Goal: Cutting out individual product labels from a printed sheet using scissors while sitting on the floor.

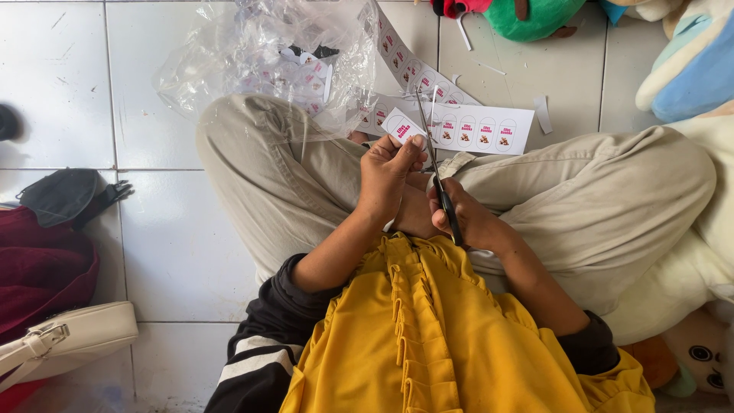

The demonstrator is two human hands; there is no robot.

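**Scissors close to the fingers on a small label**

The right hand (466,218) was clenched around the dark handles of a pair of scissors (434,157), blades pointing up and away from the body. Whether the blades were parted or closed at the tips could not be told. The left hand (386,172) pinched a small white label (401,126) with pink print between thumb and fingertips, holding it just left of the blades, touching or nearly so.

Just beyond the scissors lay a sheet of labels (478,130) across the beige trousers (612,199) and the white floor tiles (176,229). A longer label strip (409,65) ran up from the scissors' tips toward a crumpled clear plastic bag (267,61), which sat left of the scissors over one knee. Paper offcuts (543,113) lay to the right of the scissors, and soft toys (688,61) sat farther right.

The chief risk seemed to be the left fingertips, which sat very near the cutting edge: a small piece gives little to hold, so a slip could nick a finger or cut into the printed shape. The label could also twist in so light a pinch, and a freed piece might drop into the lap folds or under the bag.
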